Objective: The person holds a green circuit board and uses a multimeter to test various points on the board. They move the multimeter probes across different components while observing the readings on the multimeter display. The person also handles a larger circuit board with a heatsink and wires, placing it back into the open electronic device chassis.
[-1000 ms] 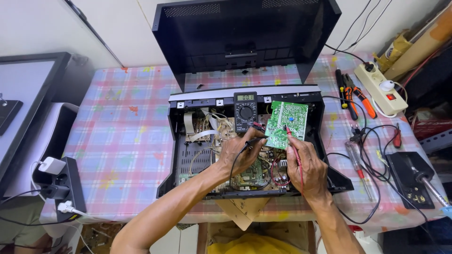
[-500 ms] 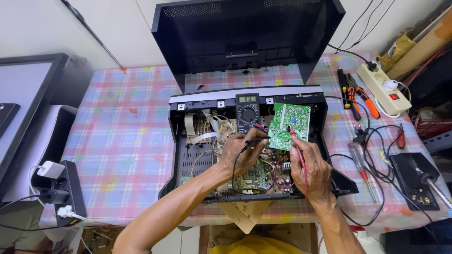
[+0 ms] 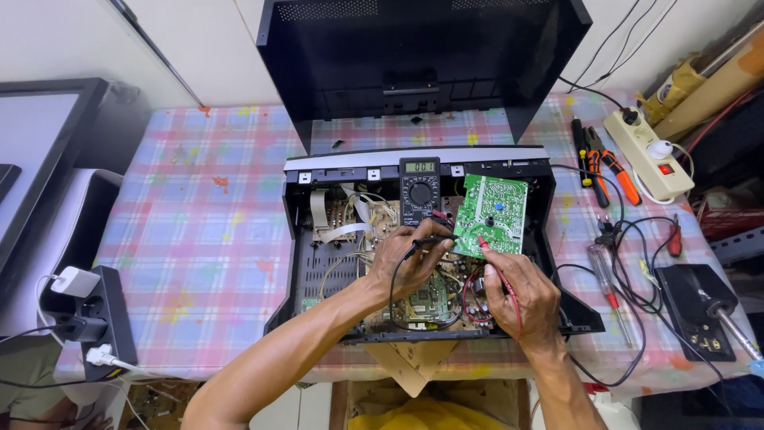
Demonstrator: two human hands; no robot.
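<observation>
- Tablecloth [image 3: 199, 239]: pink, blue and white checked cloth, smooth, faint sheen, a few paint-like spots.
- Open device case [image 3: 298, 279]: black sheet metal, matt, perforated floor.
- Lifted cover [image 3: 422, 64]: black, matt, vent holes along the top edge.
- Circuit board [image 3: 493, 211]: green, glossy lacquer, dotted with dull silver solder.
- Meter [image 3: 419, 191]: dark plastic body, matt, grey glassy display.
- Black probe [image 3: 426, 239] in left hand [image 3: 410, 263], red probe [image 3: 487, 245] in right hand [image 3: 521, 299]: smooth plastic, rubbery leads.
- Power strip [image 3: 649, 151]: cream plastic, slightly glossy.
- Pliers [image 3: 609, 163]: orange rubbery grips, dark metal head.
</observation>
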